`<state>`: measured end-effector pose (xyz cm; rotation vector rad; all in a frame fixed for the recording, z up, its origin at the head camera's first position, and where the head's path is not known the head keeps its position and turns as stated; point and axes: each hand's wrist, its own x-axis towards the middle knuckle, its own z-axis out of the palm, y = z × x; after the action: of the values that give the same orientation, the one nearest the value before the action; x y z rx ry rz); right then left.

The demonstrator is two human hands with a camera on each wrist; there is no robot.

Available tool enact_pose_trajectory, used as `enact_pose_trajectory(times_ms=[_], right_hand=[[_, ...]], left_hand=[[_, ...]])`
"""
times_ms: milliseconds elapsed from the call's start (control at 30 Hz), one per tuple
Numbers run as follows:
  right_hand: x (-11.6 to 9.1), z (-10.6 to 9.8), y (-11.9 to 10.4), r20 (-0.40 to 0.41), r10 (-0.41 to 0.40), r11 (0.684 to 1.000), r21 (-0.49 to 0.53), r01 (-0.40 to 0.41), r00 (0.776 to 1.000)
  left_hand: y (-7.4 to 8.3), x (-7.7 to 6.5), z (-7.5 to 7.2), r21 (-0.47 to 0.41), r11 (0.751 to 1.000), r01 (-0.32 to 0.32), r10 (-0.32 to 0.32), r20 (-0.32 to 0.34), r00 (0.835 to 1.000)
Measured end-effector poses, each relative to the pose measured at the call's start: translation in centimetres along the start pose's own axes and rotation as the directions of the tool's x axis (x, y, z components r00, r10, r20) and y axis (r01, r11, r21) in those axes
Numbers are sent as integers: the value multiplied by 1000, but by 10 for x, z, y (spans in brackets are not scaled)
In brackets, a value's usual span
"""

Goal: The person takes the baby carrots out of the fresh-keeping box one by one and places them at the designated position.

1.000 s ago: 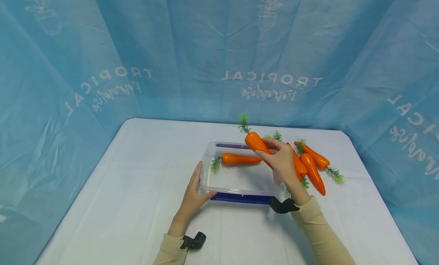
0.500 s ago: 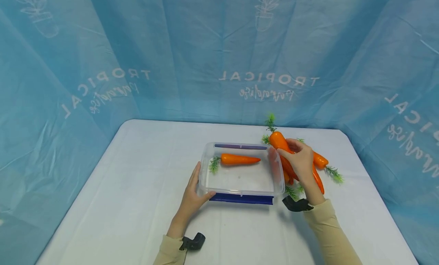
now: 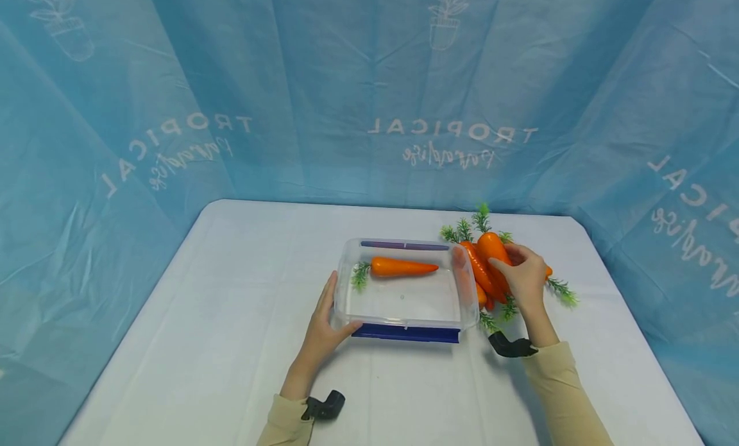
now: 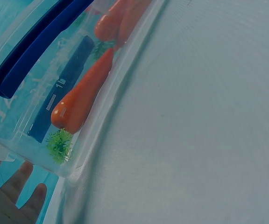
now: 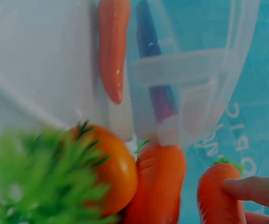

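Observation:
A clear plastic box (image 3: 404, 322) with blue latches stands in the middle of the table, and one orange toy carrot (image 3: 404, 267) lies inside it. At the box's left front corner is my left hand (image 3: 322, 334), its thumb touching the front rim and its straight fingers spread along the left wall. My right hand (image 3: 524, 276) pinches another carrot (image 3: 492, 247), green top pointing away, low over the pile on the right. In the right wrist view, finger and thumb press the sides of that held carrot (image 5: 216, 196). Its lower tip is hidden by the hand.
Several carrots (image 3: 479, 273) with green leafy tops lie heaped against the box's right wall, partly behind the right hand. A white cloth covers the table (image 3: 231, 305). Blue printed sheets (image 3: 323, 112) hang around the back and sides.
My right hand has moved right with its carrot, from over the box to the pile, and has lowered it. The left hand and the box have stayed nearly still.

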<state>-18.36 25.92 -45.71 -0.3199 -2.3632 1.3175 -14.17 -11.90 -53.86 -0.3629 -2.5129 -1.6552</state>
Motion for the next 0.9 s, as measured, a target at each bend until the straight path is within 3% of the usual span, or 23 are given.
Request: enact_pose_trajectory(times_ms=[467,900], right_hand=[[-1,4,25,-6,-5,993,-115,4,1000],[0,1,25,13,-23,986,-165,25,1000]], left_hand=[[-1,-1,1,3,1000,-16,16,-3,1000],[0,0,0,14,1000,-21,21,-2,1000]])
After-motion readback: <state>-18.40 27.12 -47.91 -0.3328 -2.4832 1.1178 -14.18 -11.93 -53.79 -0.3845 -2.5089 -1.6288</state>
